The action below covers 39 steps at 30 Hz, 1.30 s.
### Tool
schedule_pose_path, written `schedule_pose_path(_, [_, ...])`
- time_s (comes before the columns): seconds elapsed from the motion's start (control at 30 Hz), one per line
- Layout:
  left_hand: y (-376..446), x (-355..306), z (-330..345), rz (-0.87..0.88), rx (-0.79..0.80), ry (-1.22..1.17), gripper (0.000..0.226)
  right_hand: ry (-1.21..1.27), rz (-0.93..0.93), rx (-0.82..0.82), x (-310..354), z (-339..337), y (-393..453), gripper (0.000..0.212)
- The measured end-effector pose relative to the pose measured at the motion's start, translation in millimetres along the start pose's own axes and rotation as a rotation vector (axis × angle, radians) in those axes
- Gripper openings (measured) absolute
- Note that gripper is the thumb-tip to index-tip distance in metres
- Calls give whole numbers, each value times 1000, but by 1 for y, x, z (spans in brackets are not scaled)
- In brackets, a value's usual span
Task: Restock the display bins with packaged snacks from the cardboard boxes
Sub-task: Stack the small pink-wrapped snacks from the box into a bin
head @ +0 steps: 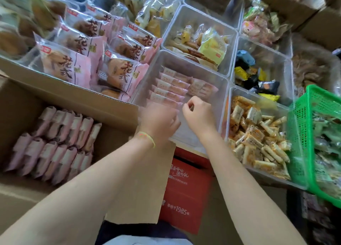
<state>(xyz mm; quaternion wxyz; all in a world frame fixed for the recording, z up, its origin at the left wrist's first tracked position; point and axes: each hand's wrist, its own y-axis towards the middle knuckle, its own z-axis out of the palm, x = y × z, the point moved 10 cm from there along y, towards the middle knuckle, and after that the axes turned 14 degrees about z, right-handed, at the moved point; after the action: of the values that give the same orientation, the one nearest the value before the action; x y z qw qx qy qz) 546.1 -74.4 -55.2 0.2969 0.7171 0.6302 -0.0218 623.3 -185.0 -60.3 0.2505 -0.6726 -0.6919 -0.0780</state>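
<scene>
Pink glossy packets (167, 89) line clear plastic bin (219, 104).

At your eleven o'clock the pink bread packs (118, 73) wear glossy, crinkled plastic film that catches the light, and the clear bin (219, 100) straight ahead at twelve o'clock is smooth, hard, see-through plastic with a faint sheen, its pink-wrapped snacks (168, 89) looking satiny rather than shiny. The cardboard box (77, 97) at your nine o'clock is matt brown corrugated board with a rough torn edge, while the pink packets (53, 145) inside it seem to be soft-finish film, though blur makes that uncertain. At your three o'clock the green basket (302, 134) is perforated moulded plastic, slightly glossy, and the red carton (186, 195) below at six o'clock is smooth printed card.
</scene>
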Motion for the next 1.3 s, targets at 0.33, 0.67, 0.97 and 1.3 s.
schedule_pose_path(0.33, [-254, 83, -80, -524, 31, 159, 31, 1, -273, 503, 96, 114, -160, 31])
schedule_pose_path(0.67, [-315, 122, -89, -651, 158, 287, 28, -1271, -348, 631, 80, 301, -139, 61])
schedule_pose_path(0.97, [-312, 125, -88, -682, 85, 299, 30, -1764, -220, 723, 47, 325, -135, 114])
schedule_pose_path(1.3, [-310, 123, -88, -676, 101, 287, 34, -1528, -286, 868, 64, 324, -175, 95])
